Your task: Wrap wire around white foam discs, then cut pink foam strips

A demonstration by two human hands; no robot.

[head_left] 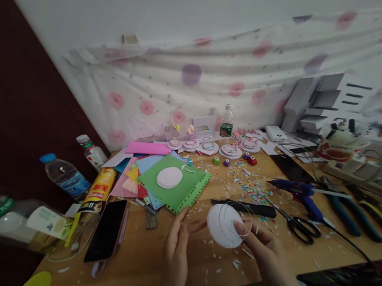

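My right hand (266,248) pinches a round white paper disc (222,227) between thumb and fingers. The disc has curved lines on its face, and a thin pale strip or wire loops out beside it over the fingers. My left hand (176,253) is just left of the disc, fingers stretched out and holding nothing; some of them are blurred. A black-handled craft knife (256,208) lies behind the disc. Scissors (303,230) with black handles lie to the right of my right hand. Beyond my left hand, a white paper oval (169,177) rests on green punched sheets (190,191).
A blue glue gun (301,194) and pliers (344,212) lie at right. A phone (106,230) and bottles (65,176) stand or lie at left. Decorated white discs (230,151) line the back. Colourful confetti (256,193) and paper scraps litter the wooden table (125,283).
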